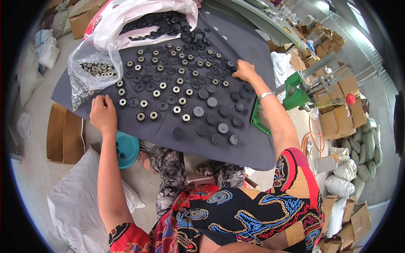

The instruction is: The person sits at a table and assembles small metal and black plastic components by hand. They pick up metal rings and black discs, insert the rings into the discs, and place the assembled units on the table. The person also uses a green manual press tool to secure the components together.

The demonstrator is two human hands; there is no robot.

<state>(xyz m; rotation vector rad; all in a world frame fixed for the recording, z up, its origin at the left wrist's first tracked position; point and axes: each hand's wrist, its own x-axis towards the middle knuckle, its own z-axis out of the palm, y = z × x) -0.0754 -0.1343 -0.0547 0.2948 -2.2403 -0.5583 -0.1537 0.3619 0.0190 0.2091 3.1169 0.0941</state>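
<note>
A dark grey cloth-covered table [249, 145] holds many round black plastic caps. Metal ball bearings [162, 86] sit in several of these caps on the left and middle; other black caps [139, 87] lie between them with nothing in them. My left hand [103, 113] is closed at the table's left edge, just below a clear bag of bearings [99, 69]; its fingertips hide whatever they grip. At the far right of the caps, my right hand [245, 71] is closed in a pinch beside a black cap [230, 65]. What it holds is hidden.
A white sack [145, 36] spills black caps at the back. Solid-topped black discs [198, 111] lie front right. A green hand press [295, 90] with a red knob stands at right. On the floor are a teal basin [128, 147] and an open carton [65, 133].
</note>
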